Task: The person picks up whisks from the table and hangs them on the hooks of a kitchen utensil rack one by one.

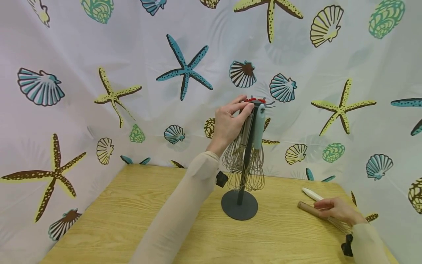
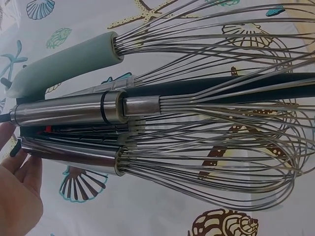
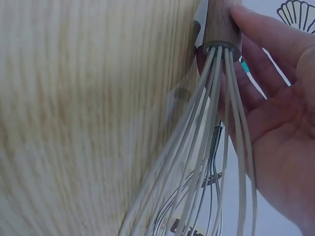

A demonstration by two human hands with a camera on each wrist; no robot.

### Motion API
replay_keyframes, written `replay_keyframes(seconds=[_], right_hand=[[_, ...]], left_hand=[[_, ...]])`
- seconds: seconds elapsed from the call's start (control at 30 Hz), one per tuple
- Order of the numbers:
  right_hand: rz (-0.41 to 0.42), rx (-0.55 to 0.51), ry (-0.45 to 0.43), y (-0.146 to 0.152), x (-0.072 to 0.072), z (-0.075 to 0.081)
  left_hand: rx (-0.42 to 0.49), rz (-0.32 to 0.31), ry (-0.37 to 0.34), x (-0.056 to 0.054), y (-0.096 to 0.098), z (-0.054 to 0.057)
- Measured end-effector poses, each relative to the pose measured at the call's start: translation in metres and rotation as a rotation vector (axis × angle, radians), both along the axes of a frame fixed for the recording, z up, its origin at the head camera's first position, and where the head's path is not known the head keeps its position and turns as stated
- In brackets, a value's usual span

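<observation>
A dark stand (image 1: 239, 211) with a round base holds several whisks hanging heads down. Among them are a mint-handled whisk (image 1: 259, 128) and a steel-handled whisk (image 2: 64, 109). My left hand (image 1: 229, 119) grips the top of the stand, its fingertips beside the handle ends; the far fingers are partly hidden. At the right, my right hand (image 1: 339, 211) pinches a wooden-handled whisk (image 1: 308, 209) low over the table, thumb on the handle and fingers behind it. Its pale wires (image 3: 216, 98) fan out in the right wrist view. Just behind lies a white-handled utensil (image 1: 311, 193).
The wooden table (image 1: 138, 216) stands against a white curtain (image 1: 204, 33) printed with starfish and shells, which also rises at both sides. Red handle tips (image 1: 252, 99) and hooks show at the stand's top.
</observation>
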State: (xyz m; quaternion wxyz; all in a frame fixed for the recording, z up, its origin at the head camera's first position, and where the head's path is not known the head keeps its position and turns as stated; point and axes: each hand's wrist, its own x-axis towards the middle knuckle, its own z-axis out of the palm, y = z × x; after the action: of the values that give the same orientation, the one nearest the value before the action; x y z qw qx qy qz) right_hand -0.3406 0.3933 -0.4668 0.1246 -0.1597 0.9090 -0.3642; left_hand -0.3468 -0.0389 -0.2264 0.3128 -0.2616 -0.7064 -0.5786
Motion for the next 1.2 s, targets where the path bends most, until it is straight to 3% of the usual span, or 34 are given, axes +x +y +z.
replay_keyframes(seconds=[0.33, 0.6, 0.87, 1.2], right_hand=[[0.054, -0.046, -0.042, -0.001, 0.002, 0.0], [-0.019, -0.068, -0.054, -0.011, 0.008, 0.013], [-0.018, -0.124, -0.047, -0.025, 0.005, 0.026], [-0.042, -0.175, 0.055, -0.044, 0.0, 0.038]], left_hand=[[-0.019, 0.009, 0.011, 0.0, 0.002, 0.001], [-0.03, 0.02, 0.012, 0.001, 0.001, 0.001], [-0.024, 0.023, 0.014, 0.001, 0.0, 0.001], [-0.022, 0.027, 0.016, 0.0, -0.001, 0.0]])
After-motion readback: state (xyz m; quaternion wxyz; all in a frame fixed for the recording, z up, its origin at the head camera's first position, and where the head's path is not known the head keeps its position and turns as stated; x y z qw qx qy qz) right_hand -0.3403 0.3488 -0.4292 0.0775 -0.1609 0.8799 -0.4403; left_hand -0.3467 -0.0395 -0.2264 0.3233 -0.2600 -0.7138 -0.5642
